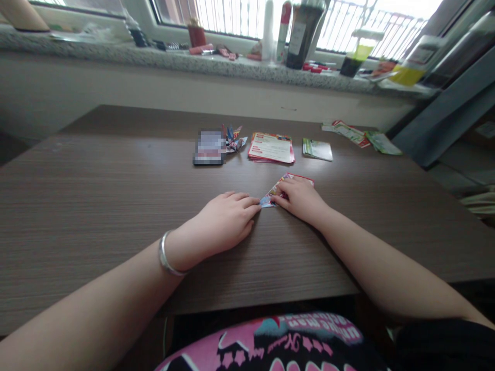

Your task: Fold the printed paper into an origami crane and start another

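A folded sheet of colourful printed paper [273, 197] lies on the table in front of me, with a pointed corner towards the left and a red edge at the upper right. My right hand [303, 200] rests over it, fingers bent and pressing it down, so much of the sheet is hidden. At the pointed left corner, the fingertips of my left hand [228, 219] touch the paper. Its fingers are stretched out and lie low over the table, with the thumb lower and apart. A silver bangle [164, 255] circles the left wrist.
Behind my hands on the brown table [116, 206] are a phone-like device with a blurred screen [209, 148], a folded paper crane [234, 140], a stack of printed sheets [271, 148], a smaller stack [317, 150] and paper strips [351, 133]. Bottles [303, 36] crowd the windowsill.
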Motion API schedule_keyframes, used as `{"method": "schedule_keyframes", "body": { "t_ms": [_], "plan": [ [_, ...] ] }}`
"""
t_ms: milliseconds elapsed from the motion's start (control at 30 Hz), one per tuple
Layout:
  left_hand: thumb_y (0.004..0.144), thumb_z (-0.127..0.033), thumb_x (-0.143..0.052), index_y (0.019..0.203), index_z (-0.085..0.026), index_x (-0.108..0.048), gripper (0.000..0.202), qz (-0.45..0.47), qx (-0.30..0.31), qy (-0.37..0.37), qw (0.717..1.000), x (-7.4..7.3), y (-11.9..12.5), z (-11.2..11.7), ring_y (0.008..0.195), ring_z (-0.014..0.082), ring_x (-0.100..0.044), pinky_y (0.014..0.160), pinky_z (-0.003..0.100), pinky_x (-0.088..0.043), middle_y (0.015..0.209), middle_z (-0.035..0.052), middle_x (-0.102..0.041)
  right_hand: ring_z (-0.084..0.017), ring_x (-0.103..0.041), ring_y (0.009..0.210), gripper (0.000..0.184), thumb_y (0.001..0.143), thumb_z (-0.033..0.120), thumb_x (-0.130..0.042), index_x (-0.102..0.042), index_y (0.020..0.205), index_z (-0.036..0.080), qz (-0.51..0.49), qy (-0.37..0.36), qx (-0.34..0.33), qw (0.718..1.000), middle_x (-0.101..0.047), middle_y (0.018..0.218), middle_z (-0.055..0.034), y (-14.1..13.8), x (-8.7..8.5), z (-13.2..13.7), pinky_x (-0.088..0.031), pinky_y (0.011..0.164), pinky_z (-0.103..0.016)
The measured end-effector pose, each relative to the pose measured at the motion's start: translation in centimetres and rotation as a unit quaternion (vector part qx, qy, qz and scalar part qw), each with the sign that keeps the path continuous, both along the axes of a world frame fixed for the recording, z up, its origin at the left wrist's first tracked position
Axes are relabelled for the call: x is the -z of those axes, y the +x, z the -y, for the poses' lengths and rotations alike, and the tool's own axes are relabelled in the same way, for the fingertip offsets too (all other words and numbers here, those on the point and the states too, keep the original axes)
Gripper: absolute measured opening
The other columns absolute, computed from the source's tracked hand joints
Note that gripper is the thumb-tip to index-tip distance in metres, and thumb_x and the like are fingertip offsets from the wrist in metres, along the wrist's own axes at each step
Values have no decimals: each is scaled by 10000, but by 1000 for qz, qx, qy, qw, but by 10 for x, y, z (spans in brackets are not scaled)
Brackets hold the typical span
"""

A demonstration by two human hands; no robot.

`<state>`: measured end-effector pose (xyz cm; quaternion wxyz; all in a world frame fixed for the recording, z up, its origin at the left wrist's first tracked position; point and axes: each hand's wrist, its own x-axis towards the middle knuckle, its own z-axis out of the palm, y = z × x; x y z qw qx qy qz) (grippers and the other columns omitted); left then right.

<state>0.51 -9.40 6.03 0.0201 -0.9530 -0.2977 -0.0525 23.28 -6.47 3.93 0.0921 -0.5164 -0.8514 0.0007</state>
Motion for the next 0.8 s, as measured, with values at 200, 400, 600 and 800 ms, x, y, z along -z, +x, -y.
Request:
{"method": "schedule_keyframes", "body": {
  "t_ms": [200, 400, 600, 800],
  "plan": [
    [949, -233, -417, 1175, -176, -636, 320, -2, -11, -25, 1000, -5, 0, 2, 1097, 222, -612, 996, 377, -479, 1210, 82, -650, -227, -588, 888, 244, 899, 412, -587, -611, 777, 202, -4, 3, 0, 1000, -686, 902, -63, 1, 0, 0, -363, 782, -329],
    [920, -193, -427, 1156, -172, -653, 327, -8, -12, -41, 999, -9, -2, 2, 1072, 217, -621, 980, 359, -493, 1194, 78, -651, -222, -586, 882, 235, 894, 412, -590, -617, 783, 207, -14, 2, -4, 1000, -685, 905, -59, 3, 2, 0, -363, 777, -328],
    [927, -205, -404, 1026, -207, -712, 324, -18, -26, -48, 998, -8, -9, -4, 1026, 201, -643, 939, 342, -514, 1160, 45, -673, -226, -581, 892, 234, 893, 407, -590, -613, 778, 205, -14, 6, -5, 1000, -681, 899, -61, 3, 2, 0, -368, 785, -325],
    [936, -200, -418, 1066, -189, -673, 287, 14, 6, -34, 999, -5, -9, -13, 1043, 192, -634, 944, 334, -506, 1177, 57, -671, -218, -569, 881, 249, 910, 416, -564, -605, 785, 204, -17, 17, -25, 999, -677, 899, -63, 4, 3, 1, -367, 793, -321]
  ]
}}
